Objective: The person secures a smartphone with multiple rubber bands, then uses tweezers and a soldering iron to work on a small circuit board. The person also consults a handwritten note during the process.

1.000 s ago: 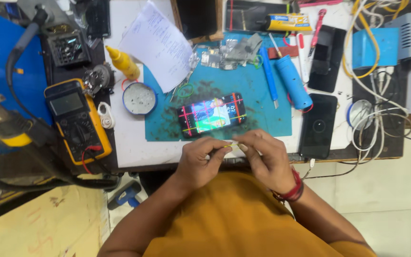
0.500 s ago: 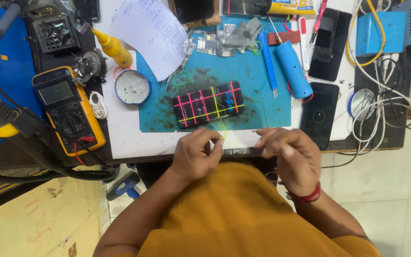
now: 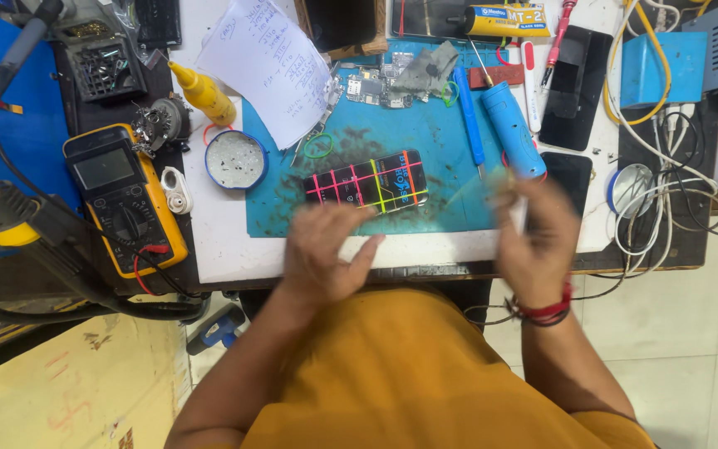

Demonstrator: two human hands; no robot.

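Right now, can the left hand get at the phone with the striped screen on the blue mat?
Probably yes. The left hand hovers open at the near table edge, just short of the phone, and only bare blue mat lies between them. The right hand is off to the side, blurred.

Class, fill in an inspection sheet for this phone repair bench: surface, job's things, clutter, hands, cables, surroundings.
Surface: white bench under a blue mat.
Job's things: phone with a lit striped screen lies on the mat.
Clutter: yellow multimeter, round tin, note paper, blue cylinder tool, circuit boards.
Hands: left hand open below the phone; right hand blurred, seems to hold a thin white thing.
Cables: white coils at right.
Surroundings: tiled floor.
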